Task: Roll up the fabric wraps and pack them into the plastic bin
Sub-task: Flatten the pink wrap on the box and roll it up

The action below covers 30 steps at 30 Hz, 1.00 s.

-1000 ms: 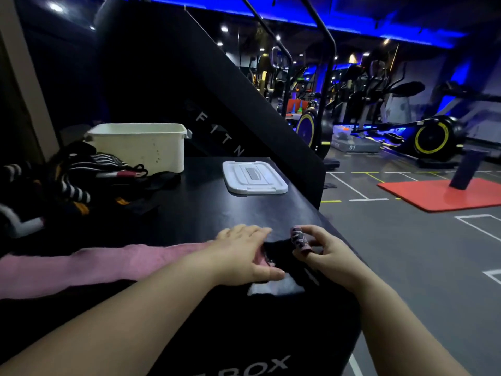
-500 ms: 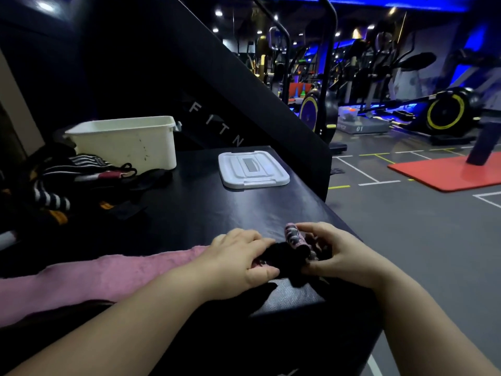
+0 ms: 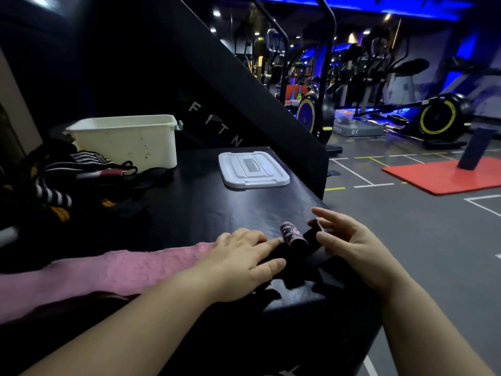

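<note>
A long pink fabric wrap (image 3: 130, 270) lies flat along the near edge of the black box top (image 3: 206, 213), its right end black. That end is wound into a small pink-and-black roll (image 3: 292, 235). My left hand (image 3: 244, 257) presses flat on the wrap, its index fingertip touching the roll. My right hand (image 3: 349, 240) is just right of the roll, fingers spread and loosely straight, fingertips at the black strap. The white plastic bin (image 3: 127, 142) stands open at the back left. Its lid (image 3: 252, 169) lies apart on the box top.
A heap of striped and black wraps and straps (image 3: 70, 180) lies left of the bin. A slanted black panel (image 3: 244, 90) rises behind the box. The box's right edge drops to the gym floor (image 3: 406, 240), with exercise machines and a red mat (image 3: 447, 175) beyond.
My right hand has let go of the roll and spread its fingers. The roll now rests against my left index fingertip. The view has tilted down slightly.
</note>
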{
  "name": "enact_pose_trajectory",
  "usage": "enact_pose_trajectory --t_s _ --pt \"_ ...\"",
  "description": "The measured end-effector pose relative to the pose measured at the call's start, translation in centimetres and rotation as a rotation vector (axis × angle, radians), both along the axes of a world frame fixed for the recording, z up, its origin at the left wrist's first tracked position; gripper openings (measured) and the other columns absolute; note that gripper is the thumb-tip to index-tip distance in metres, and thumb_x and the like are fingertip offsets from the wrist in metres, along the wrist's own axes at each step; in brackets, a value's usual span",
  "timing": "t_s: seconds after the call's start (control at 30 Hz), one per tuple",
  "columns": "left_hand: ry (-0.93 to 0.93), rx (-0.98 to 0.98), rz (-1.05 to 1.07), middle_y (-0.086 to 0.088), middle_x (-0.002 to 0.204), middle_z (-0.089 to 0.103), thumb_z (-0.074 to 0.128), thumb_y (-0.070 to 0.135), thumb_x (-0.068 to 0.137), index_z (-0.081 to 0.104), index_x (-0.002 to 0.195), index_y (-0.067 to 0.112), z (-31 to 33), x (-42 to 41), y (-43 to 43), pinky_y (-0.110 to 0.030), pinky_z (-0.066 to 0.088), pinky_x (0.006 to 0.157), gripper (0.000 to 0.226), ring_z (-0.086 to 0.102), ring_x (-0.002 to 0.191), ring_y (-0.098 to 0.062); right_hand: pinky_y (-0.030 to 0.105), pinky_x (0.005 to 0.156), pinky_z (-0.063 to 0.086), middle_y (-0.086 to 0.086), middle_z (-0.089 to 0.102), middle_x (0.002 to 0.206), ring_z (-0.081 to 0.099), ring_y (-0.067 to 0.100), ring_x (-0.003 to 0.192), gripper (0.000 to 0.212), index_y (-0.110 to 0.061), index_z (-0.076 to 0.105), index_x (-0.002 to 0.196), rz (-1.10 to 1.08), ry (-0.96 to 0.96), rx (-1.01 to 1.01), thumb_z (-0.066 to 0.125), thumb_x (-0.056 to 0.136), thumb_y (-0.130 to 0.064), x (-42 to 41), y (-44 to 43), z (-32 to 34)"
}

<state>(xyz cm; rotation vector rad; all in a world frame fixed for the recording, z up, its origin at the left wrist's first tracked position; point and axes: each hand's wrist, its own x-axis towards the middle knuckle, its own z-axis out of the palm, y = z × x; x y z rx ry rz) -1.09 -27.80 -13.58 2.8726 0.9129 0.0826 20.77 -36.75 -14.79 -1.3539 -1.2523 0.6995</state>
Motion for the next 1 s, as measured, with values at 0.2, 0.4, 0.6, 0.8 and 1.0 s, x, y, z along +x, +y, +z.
enact_pose_trajectory --t_s 0.2,0.4,0.6,0.8,1.0 --pt "-0.098 0.01 0.016 0.015 0.144 0.035 0.035 0.06 0.096 0.029 0.149 0.038 -0.6 0.0 0.1 -0.032 0.017 0.11 0.058 0.022 0.135 -0.008 0.025 0.093 0.049 -0.005 0.068 0.12 0.062 0.008 0.112 0.059 -0.039 0.052 0.128 0.047 -0.112 0.086 0.077 0.076 -0.027 -2.0 1.4 0.1" --pt "-0.281 -0.072 0.082 0.018 0.147 0.037 0.054 0.065 0.086 0.032 0.147 0.034 -0.9 -0.6 0.3 -0.025 0.02 0.113 0.072 0.027 0.138 -0.004 0.009 0.084 0.042 -0.015 0.065 0.121 0.06 -0.007 0.105 0.06 -0.044 0.051 0.125 0.036 -0.318 -0.007 0.078 0.071 -0.036 -2.5 1.8 -0.1" --pt "-0.271 -0.063 0.109 0.016 0.147 0.039 0.06 0.066 0.081 0.031 0.146 0.033 -0.9 -0.6 0.2 -0.027 0.023 0.114 0.079 0.03 0.138 -0.007 0.008 0.087 0.045 -0.012 0.062 0.12 0.06 -0.006 0.103 0.068 -0.042 0.056 0.126 0.08 -0.353 -0.088 0.084 0.066 -0.03 -2.1 1.3 -0.1" --pt "-0.189 -0.02 0.096 0.012 0.148 0.037 0.062 0.06 0.083 0.032 0.147 0.031 -0.7 -0.4 0.1 -0.026 0.021 0.111 0.077 0.028 0.138 -0.011 0.008 0.092 0.033 -0.012 0.055 0.118 0.049 -0.002 0.111 0.063 -0.037 0.05 0.136 0.111 -0.677 -0.102 0.079 0.081 -0.027 -2.1 1.4 -0.4" --pt "0.019 0.002 0.001 0.009 0.15 0.029 0.051 0.071 0.083 0.02 0.153 0.029 0.3 -0.7 0.5 -0.032 0.016 0.114 0.087 0.02 0.138 -0.013 0.006 0.094 0.026 -0.016 0.048 0.114 0.04 0.005 0.117 0.062 -0.033 0.042 0.144 0.127 -0.752 -0.108 0.069 0.088 -0.034 -1.7 1.9 0.1"
